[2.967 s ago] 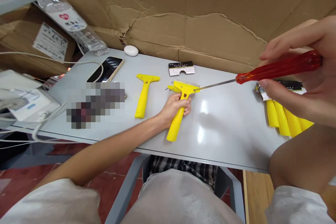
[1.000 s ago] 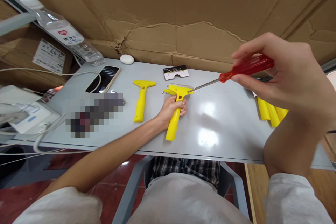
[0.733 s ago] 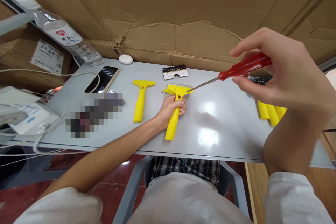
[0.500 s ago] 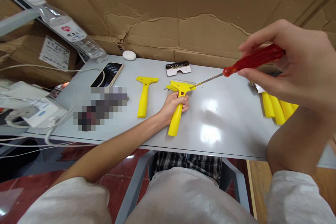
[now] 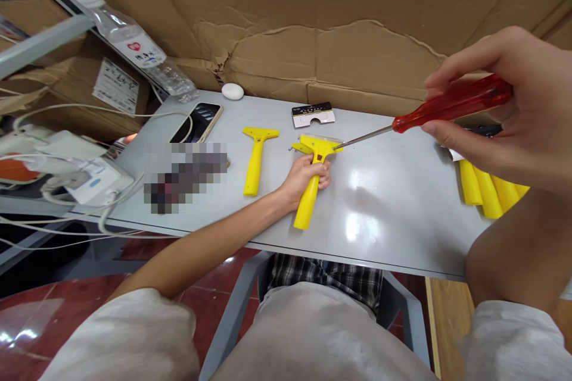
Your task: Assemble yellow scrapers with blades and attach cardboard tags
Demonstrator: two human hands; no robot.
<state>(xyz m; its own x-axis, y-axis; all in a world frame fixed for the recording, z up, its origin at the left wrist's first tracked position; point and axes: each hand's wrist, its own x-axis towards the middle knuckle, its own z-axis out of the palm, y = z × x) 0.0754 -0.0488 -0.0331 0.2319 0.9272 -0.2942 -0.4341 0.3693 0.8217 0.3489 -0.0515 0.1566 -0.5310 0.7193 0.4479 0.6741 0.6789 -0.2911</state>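
Note:
My left hand [image 5: 306, 181] is closed around the upper handle of a yellow scraper [image 5: 308, 205], whose wide head points away from me. In my right hand [image 5: 513, 107] is a screwdriver [image 5: 453, 104] with a clear red handle, held between thumb and fingers. Its thin metal shaft slants down to the left, and the tip meets the right side of the scraper's head. A second yellow piece, a scraper handle [image 5: 254, 166], lies on the table left of my left hand. A black-and-white card [image 5: 313, 115] is just beyond the held scraper.
Several yellow handles [image 5: 485, 190] lie at the right, partly behind my right arm. To the left are a phone [image 5: 208, 119], a white egg-shaped object [image 5: 233, 91], a water bottle [image 5: 129, 38], a power strip [image 5: 98, 181] with cables, and a blurred-out item. Cardboard [image 5: 379, 59] stands behind the table [image 5: 393, 214].
The whole view has shifted slightly, so things appear farther right. Both hands keep their grips, and the screwdriver tip stays at the same spot on the scraper's head.

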